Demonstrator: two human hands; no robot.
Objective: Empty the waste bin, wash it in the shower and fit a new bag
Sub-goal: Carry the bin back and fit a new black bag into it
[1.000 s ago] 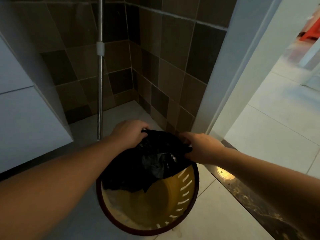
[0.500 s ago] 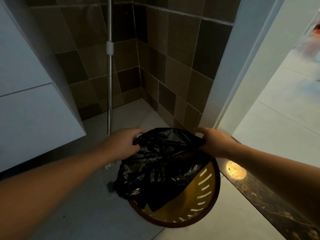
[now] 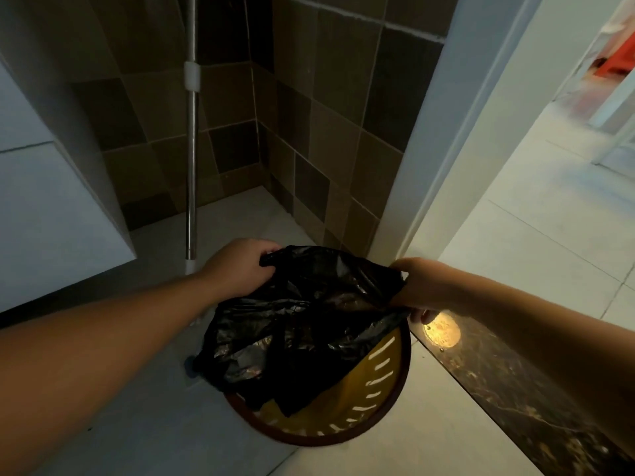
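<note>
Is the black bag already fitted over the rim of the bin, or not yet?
Not yet. The black bag hangs crumpled between the left hand and right hand; the bin rim shows bare.

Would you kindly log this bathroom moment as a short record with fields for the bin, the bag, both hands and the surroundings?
bin: yellow slotted waste bin with dark rim, standing on the pale floor tiles
bag: black bag spread over the bin mouth, its near part sagging inside, the rim's near side uncovered
left hand: left hand grips the bag's far left edge
right hand: right hand grips the bag's far right edge
surroundings: metal pole before the brown tiled wall; dark marble threshold to the right
</note>
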